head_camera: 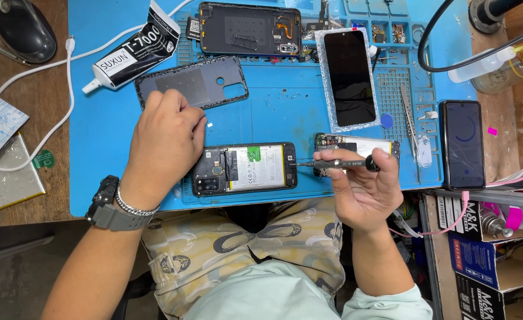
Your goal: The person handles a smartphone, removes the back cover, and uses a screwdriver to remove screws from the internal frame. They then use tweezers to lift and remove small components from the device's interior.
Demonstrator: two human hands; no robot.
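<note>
Two hands at work: the left hand (168, 137) was held loosely curled, fingertips pinched together over the mat just left of the opened phone; whether a screw was pinched there could not be told. The right hand (363, 188) was closed around a precision screwdriver (332, 162).
Work piece: an opened phone (245, 168) was laid on the blue repair mat (273, 112), near the mat's 6 o'clock edge, between the two hands.
Done so far: the back cover (191, 83) was already taken off and set at about 11 o'clock from the phone; the battery and camera module were exposed.
Left to do: the battery was seen to be still seated and the inner frame still in place, so the work was judged to be at an early to middle stage.
Phone's long axis: it was laid from 9 to 3 o'clock, with the camera end toward 9 o'clock and the other end toward 3 o'clock, inner side up.
Screwdriver's axis: it was held nearly level, the tip pointed toward 9 o'clock and brought to the phone's 3 o'clock end; contact could not be confirmed.
Surroundings: a second opened phone (249, 28) was placed at 12 o'clock, a display panel (349, 78) at 1 o'clock, a glue tube (132, 52) at 10 o'clock, tweezers (408, 118) and a dark intact phone (461, 143) at 3 o'clock.
</note>
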